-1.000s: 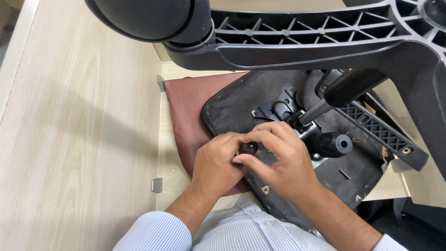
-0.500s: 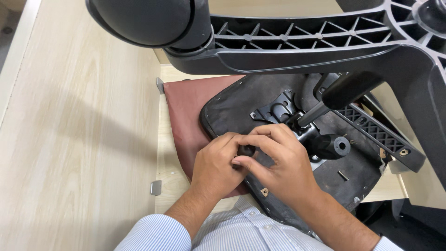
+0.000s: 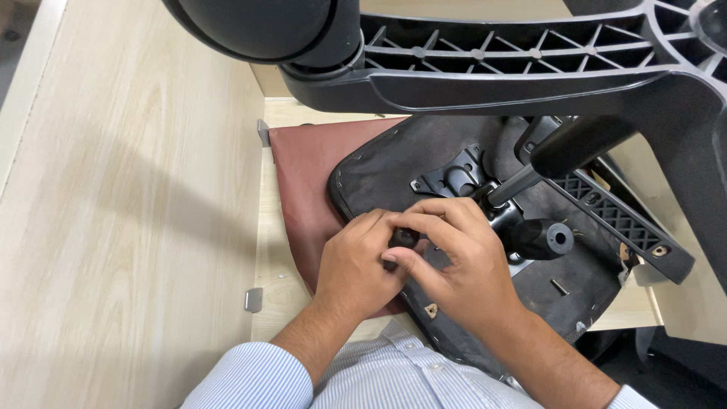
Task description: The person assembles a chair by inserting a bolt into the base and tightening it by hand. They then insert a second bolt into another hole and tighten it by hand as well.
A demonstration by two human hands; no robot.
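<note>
Knob [image 3: 404,237] small, black, axis unclear | left hand [image 3: 356,265], right hand [image 3: 458,261] fingers pinching it | over upturned chair seat [image 3: 394,163]

Even, soft indoor light; the picture is sharp across most of the frame.

A broad, faint shadow is cast across the pale wood panel [image 3: 129,212] at the left, with no hard edge to it. A dull sheen is seen on the rounded black caster [image 3: 261,26] at the top, which is rendered slightly soft by its closeness to the camera. The dark seat underside [image 3: 447,148] is lit flatly, and detail is lost in its blackest parts. No glare is seen. The hands are in focus.
</note>
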